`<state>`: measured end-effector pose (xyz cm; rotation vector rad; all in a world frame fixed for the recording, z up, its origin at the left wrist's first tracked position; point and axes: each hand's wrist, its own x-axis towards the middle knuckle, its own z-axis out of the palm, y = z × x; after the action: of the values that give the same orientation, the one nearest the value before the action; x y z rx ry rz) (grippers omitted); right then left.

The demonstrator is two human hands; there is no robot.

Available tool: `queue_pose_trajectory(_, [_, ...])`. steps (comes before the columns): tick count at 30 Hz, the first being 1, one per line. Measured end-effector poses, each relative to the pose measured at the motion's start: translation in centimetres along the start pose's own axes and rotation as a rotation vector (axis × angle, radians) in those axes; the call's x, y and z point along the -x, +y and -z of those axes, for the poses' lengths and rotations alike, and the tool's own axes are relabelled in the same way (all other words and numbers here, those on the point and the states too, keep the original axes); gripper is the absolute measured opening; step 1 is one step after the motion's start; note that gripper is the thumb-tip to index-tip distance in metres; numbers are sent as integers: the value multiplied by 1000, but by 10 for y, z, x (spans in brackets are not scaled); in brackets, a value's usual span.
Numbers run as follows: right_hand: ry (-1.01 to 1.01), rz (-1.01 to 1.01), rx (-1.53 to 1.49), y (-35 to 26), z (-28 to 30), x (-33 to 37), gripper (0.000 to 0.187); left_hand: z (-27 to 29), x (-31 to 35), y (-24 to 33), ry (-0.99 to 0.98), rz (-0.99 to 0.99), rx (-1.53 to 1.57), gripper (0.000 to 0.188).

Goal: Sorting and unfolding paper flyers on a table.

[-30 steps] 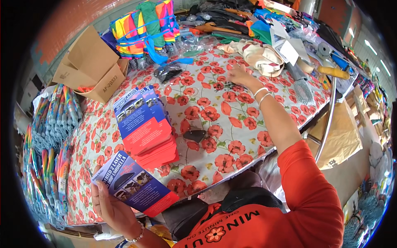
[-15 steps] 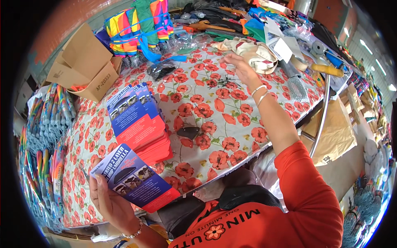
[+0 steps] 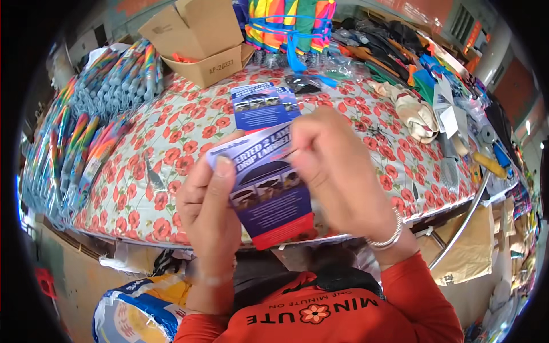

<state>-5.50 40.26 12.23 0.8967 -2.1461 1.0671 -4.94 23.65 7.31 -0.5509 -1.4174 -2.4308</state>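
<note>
A blue and red printed card point(image 3: 269, 200) with umbrella pictures is held upright in front of my chest. My left hand point(image 3: 211, 200) grips its upper left side, thumb across the front and fingers behind. At the card's upper right corner, my right hand point(image 3: 337, 166) is closed in a pinch, slightly blurred. A thin dark bit shows by its fingertips, too small to name. Behind the held card lies a stack of like cards point(image 3: 264, 110), its lower part hidden by the card and my hands.
A floral cloth point(image 3: 154, 194) covers the table. Along the back stand an open cardboard box point(image 3: 220, 67) and a tied rainbow-coloured bundle point(image 3: 294, 26). Bagged rainbow umbrellas point(image 3: 86, 131) pile up at left. At right are a cream cloth point(image 3: 412, 114) and a yellow-handled tool point(image 3: 489, 164).
My right hand has come back from the far side of the table to the card's upper corner. My left hand has raised the card to the middle. The view has swung left.
</note>
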Motion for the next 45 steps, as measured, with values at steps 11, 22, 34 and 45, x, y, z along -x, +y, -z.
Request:
queue_pose_trajectory(11, [107,85,448,-10,-35,8,9,-3,22,5,-20,-87,27,30])
queue_pose_trajectory(22, [119,117,183,-27,-37,28,9,15,35,5,-270,-19,227,27])
queue_pose_trajectory(34, [-17,-141,-152,-34,-45,50,12,5,36,-20,-23,-413,-300,15])
queue_pose_trajectory(45, [-93,-122,-16,-16,-36,45,13,8,28,-13,-164,118,472,16])
